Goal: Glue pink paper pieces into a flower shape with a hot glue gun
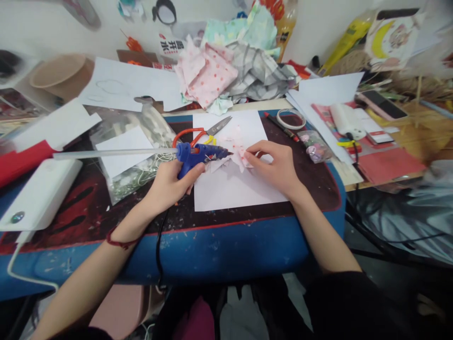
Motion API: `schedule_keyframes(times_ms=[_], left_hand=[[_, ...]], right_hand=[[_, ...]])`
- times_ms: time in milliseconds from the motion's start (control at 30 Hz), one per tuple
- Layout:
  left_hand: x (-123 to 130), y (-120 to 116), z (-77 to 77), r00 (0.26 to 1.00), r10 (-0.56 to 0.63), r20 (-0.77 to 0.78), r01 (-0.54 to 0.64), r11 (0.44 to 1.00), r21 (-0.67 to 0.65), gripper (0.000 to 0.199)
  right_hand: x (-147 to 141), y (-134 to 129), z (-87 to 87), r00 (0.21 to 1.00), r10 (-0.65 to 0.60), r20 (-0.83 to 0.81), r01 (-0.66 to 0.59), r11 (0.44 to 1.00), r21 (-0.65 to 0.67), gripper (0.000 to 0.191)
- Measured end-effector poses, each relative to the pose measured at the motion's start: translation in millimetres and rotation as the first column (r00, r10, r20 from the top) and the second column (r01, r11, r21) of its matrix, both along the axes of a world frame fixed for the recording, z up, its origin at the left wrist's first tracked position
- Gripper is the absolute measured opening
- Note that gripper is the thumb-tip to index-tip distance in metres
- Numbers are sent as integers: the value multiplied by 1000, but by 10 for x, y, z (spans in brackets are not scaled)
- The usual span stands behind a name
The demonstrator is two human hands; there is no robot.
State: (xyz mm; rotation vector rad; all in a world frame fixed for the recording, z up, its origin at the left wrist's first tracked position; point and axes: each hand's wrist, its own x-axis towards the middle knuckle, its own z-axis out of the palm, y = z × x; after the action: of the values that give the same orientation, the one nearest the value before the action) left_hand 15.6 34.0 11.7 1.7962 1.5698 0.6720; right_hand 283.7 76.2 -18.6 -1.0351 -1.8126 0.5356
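My left hand [173, 183] is wrapped round the handle of a blue glue gun [193, 158]. A long translucent glue stick [120, 153] sticks out of its back to the left. The nozzle points right, at a small pink-dotted fabric piece [239, 156]. The thumb and fingers of my right hand [272, 163] pinch that piece at its right side. Beneath lies a white sheet of paper [226, 193], with whitish scraps [216, 165] by the nozzle. Orange-handled scissors [217, 127] rest just behind the glue gun, blades partly apart.
A plastic bag of greenery [141, 177] and a white power bank [40, 193] lie left. Crumpled fabrics [212, 71] are piled behind. On the right are a red-black pen [281, 126], a tape ring [290, 119], a small bag [314, 146] and a phone [383, 105].
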Motion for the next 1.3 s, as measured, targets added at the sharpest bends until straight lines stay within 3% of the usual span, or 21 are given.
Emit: schedule_keyframes(times_ms=[133,267,433,567,667,833,1000,1300], left_hand=[[-8,-17,61,996,-12,89,15,999,-34,32],[-48,-34,102,986,-15,167,20,999,-30,33],[-51,-22,101,954,-39,298,36,999,13,34],[77,36,60,936,-4,351,-2,1000,17,37],[170,92,43,953,33,300,-41,999,20,39],[161,168,36,993,4,119,-8,1000,28,48],[100,206,-31,1000,22,17,-23,999,46,49],[97,100,-19,991,69,-117,-61,995,73,48]], right_hand=[[101,-51,116,981,-26,-192,0,991,-134,8],[252,-50,267,961,-46,-273,6,990,-144,9],[397,96,395,996,-28,-86,26,999,-27,8],[399,310,314,974,24,224,-56,989,139,11],[286,468,186,939,110,325,-160,978,132,13],[73,574,66,941,227,252,-235,972,-1,15],[59,533,16,962,205,182,-190,977,-96,12],[107,447,-38,976,107,191,-92,992,-84,10]])
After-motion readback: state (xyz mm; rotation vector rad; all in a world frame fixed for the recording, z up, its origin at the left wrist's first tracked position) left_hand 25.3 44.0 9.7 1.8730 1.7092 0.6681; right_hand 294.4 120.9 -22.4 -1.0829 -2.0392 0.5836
